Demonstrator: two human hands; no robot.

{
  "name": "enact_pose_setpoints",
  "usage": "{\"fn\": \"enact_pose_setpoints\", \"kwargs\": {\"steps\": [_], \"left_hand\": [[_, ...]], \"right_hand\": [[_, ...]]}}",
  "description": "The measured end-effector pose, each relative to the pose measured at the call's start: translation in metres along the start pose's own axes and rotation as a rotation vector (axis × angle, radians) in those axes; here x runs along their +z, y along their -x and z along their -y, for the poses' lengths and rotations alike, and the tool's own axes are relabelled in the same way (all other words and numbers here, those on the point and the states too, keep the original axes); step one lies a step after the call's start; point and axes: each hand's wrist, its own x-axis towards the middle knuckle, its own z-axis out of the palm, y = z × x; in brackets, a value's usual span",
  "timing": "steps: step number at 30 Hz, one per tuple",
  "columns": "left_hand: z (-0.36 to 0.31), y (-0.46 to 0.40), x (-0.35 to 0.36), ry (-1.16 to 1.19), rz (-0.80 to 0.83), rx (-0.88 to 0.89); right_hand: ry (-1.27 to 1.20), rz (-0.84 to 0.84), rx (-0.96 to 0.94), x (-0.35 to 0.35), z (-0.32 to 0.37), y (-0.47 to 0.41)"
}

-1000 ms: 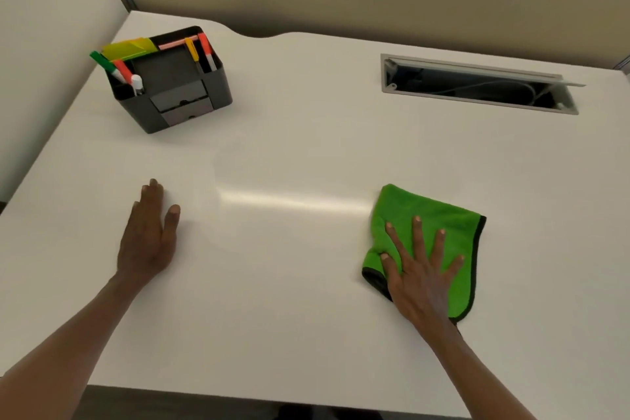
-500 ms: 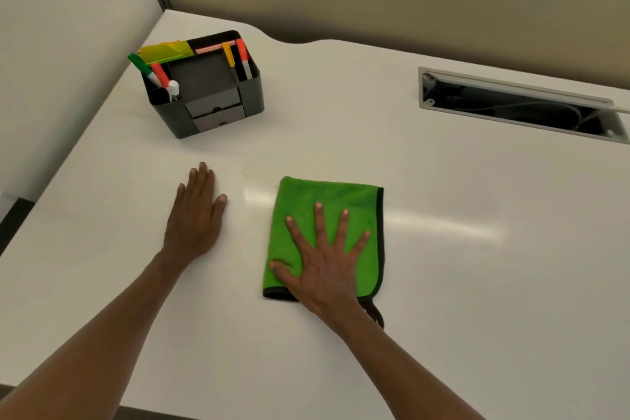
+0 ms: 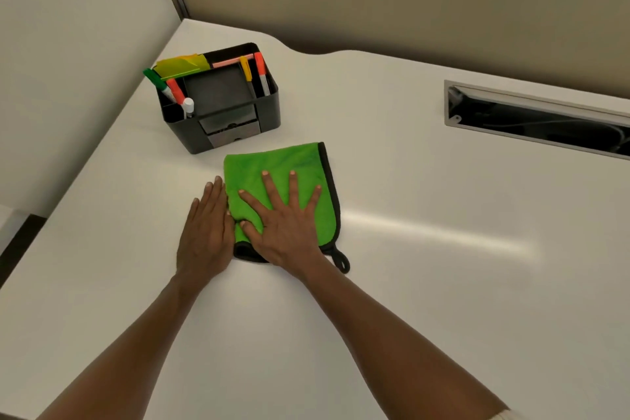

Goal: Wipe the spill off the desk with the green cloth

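Observation:
The green cloth (image 3: 289, 160), folded, with a black hem and a hanging loop at its near right corner, lies on the white desk (image 3: 426, 300) just in front of the organiser. My right hand (image 3: 284, 223) presses flat on the cloth with fingers spread, the thumb bunching a small fold. Palm down on the bare desk, fingers together, my left hand (image 3: 204, 230) rests against the cloth's left edge. I can make out no spill on the desk, only a pale streak of glare to the right of the cloth.
A black desk organiser (image 3: 238, 136) holding markers and sticky notes stands just behind the cloth. A recessed cable slot (image 3: 538, 123) is cut into the desk at the far right. A partition wall (image 3: 68, 78) borders the desk's left side.
My right hand has slid the cloth leftward and away from me, until it reached my left hand and lay close to the organiser. My left hand has stayed flat on the desk.

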Motion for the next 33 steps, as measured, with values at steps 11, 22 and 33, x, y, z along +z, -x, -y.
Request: {"fn": "enact_pose_setpoints", "kwargs": {"steps": [11,22,33], "left_hand": [[0.001,-0.002,0.003,0.011,0.003,-0.047],[-0.004,-0.001,0.0,0.03,0.017,-0.066],[-0.001,-0.003,0.001,0.025,0.015,-0.063]], "right_hand": [[-0.01,-0.017,0.006,-0.02,-0.066,-0.037],[-0.028,-0.013,0.176,-0.032,-0.122,-0.087],[-0.043,-0.032,0.342,-0.049,-0.208,-0.059]]}}
